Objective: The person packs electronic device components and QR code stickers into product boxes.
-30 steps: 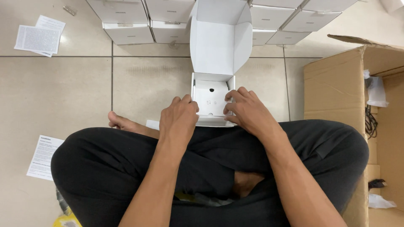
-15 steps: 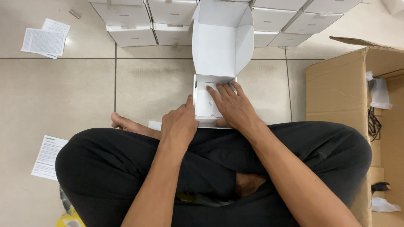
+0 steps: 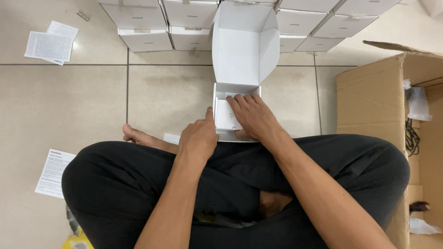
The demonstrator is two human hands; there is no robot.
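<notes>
Head view, read from left to right. At the far left I see two printed leaflets (image 3: 48, 46) lying on the tiled floor (image 3: 64, 106) near the top edge, and a third printed sheet (image 3: 53, 173) lower down, just beside the person's left knee. A bare foot (image 3: 138, 137) shows from under the black trousers (image 3: 138, 193) of the crossed legs.

Along the top edge stands a row of closed white boxes (image 3: 152, 20), set side by side.

At centre I see the left hand (image 3: 198, 138), loosely curled, its thumb raised and touching the left outer wall of the open white box (image 3: 230, 115); the other fingers are folded under and grip nothing that I can see. The open white box stands on the floor just in front of the shins, its tall lid (image 3: 242, 44) upright and leaning back against the row of closed boxes.

The right hand (image 3: 251, 115) lies flat across the box's opening, fingers stretched out and close together, pressing down on a white insert (image 3: 226, 115) inside. It appears to be a folded card or paper; the hand covers too much of it for me to tell which.

At the right stands a large brown cardboard carton (image 3: 374, 101), flaps open, holding clear plastic bags (image 3: 417, 103) and a black cable (image 3: 410, 138).
</notes>
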